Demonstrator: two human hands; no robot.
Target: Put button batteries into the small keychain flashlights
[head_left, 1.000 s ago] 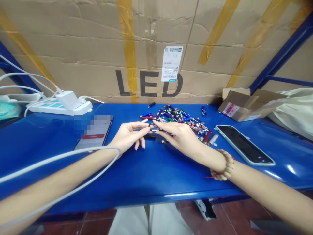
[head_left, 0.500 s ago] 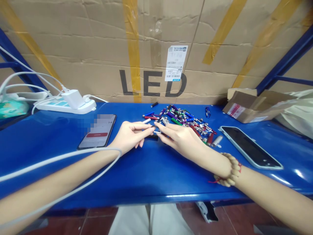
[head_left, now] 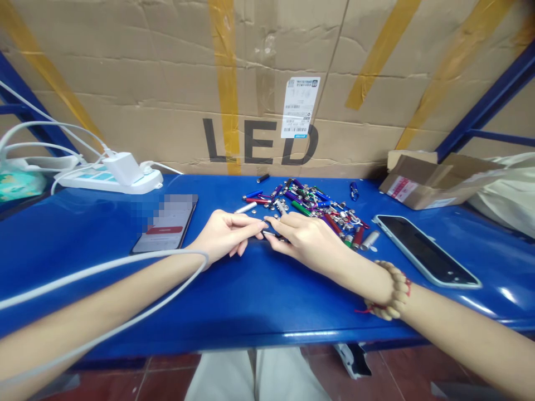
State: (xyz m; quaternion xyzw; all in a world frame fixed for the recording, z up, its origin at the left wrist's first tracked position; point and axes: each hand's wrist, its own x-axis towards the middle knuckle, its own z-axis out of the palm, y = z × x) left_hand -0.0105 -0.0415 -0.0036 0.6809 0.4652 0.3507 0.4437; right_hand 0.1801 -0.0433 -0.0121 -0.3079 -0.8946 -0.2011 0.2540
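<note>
My left hand (head_left: 228, 234) is closed, thumb and forefinger pinched together over the middle of the blue table. What its fingertips grip is mostly hidden, with a dark edge showing. Facing it, my right hand (head_left: 307, 236) curls its fingers around a small black tube (head_left: 276, 236) with a silvery part. The fingertips of both hands almost meet. Just behind them lies a heap of small coloured metal tubes (head_left: 301, 209), clips and button-like discs. A silver tube (head_left: 246, 208) rests near my left fingertips, and a red tube (head_left: 258, 200) lies beyond it.
A phone (head_left: 167, 225) with its screen lit lies left, and another phone (head_left: 426, 250) lies right. A white cable (head_left: 104, 271) crosses above my left forearm. At the back stand a power strip (head_left: 152, 182), a small open carton (head_left: 422, 181) and a large cardboard box (head_left: 167, 83).
The black tube has shifted from beneath my fingertips into my right fingers. My left hand has barely moved, and the silver tube behind it shows more fully.
</note>
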